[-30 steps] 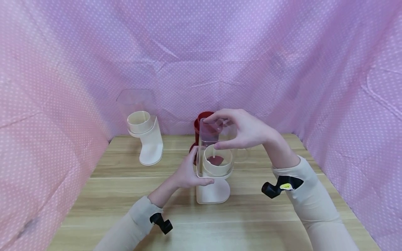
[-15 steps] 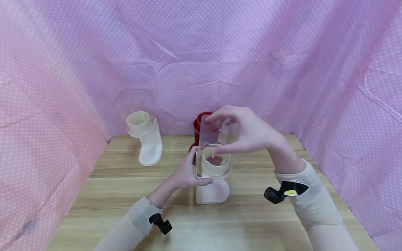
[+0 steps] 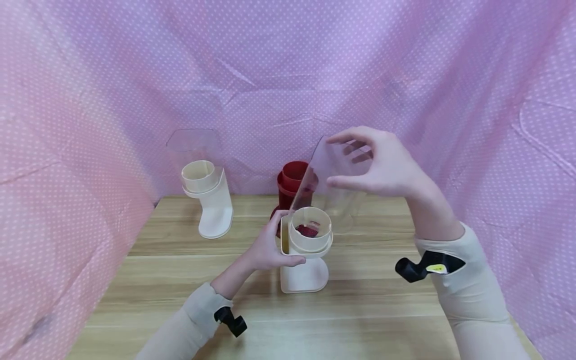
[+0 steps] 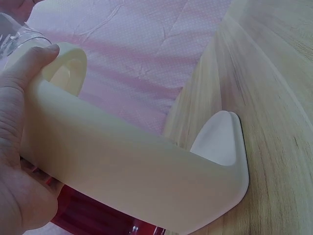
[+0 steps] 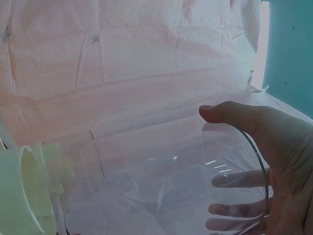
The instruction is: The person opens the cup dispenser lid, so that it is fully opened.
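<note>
I have the left hand (image 3: 267,248) gripping the white stand (image 3: 306,276), the right hand (image 3: 382,162) curled wide around the tilted clear container (image 5: 146,171); apparently fitting or removal, next needing steady bracing.

Head view bright, softly lit; wrist views dimmer, hazier.

Two white stands (image 3: 216,217) (image 3: 305,277) and one red stand (image 3: 288,190), giving a total of three; two clear containers (image 3: 193,142) (image 3: 326,160); one counter (image 3: 351,325). Also counted: two hands (image 3: 270,248) (image 3: 384,162), one left and one right; two pale sleeves (image 3: 189,315) (image 3: 472,295); two black wrist cameras (image 3: 231,320) (image 3: 416,270), one of which bears a single yellow label (image 3: 436,269).
</note>
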Demonstrator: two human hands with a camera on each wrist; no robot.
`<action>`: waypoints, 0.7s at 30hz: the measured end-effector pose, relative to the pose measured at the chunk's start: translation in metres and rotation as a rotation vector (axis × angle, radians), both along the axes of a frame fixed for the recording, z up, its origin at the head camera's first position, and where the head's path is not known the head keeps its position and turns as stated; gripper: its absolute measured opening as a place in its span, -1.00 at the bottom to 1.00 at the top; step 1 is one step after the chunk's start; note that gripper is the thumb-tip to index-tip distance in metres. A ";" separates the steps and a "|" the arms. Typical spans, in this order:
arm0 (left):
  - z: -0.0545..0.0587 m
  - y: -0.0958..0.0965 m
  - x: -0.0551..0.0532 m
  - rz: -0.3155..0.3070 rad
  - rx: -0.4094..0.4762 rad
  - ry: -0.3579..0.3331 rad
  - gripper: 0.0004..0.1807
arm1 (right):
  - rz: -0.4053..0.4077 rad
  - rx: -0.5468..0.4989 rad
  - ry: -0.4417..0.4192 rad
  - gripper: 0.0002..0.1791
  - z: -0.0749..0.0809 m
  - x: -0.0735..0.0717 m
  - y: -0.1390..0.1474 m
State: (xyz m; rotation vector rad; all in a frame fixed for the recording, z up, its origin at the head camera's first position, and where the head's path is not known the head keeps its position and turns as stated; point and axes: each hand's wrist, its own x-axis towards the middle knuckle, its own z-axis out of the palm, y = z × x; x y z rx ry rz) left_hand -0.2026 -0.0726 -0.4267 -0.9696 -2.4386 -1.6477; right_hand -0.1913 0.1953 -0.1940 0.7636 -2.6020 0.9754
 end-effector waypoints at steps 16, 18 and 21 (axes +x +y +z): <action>0.002 0.001 0.004 0.018 -0.016 -0.027 0.14 | -0.410 -0.058 0.044 -0.33 0.009 -0.022 0.083; 0.003 0.001 0.004 0.019 -0.018 -0.023 0.14 | -0.457 -0.069 0.046 -0.31 0.007 -0.027 0.094; 0.003 0.001 0.003 0.018 -0.020 -0.025 0.14 | -0.506 -0.108 0.038 -0.30 0.001 -0.033 0.110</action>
